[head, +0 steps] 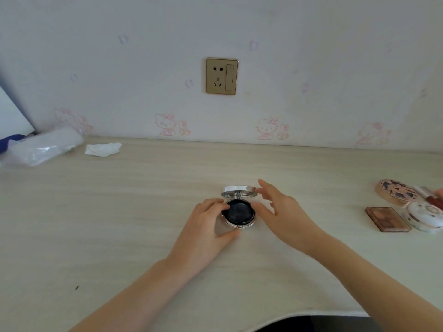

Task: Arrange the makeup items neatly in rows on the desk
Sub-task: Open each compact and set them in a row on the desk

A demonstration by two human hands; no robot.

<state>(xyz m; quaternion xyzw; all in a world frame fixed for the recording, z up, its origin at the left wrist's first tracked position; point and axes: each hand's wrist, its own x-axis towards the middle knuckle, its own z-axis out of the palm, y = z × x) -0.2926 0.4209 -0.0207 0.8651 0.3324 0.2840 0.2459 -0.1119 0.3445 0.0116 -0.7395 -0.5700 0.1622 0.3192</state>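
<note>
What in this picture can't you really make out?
- Items at the right edge: a red thing beside the patterned compact is cut off by the frame in the head view.
- Wrapped bundle at far left: blurred and cut by the edge, contents unclear.
- Open compact: the left hand covers its left rim; its raised lid is seen edge-on, so any mirror is hidden.
- Right hand: whether it touches the lid is unclear.

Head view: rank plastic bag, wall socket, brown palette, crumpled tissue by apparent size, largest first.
1. plastic bag
2. wall socket
3. brown palette and crumpled tissue: look alike, not ranked. Depths differ, so apparent only.
</note>
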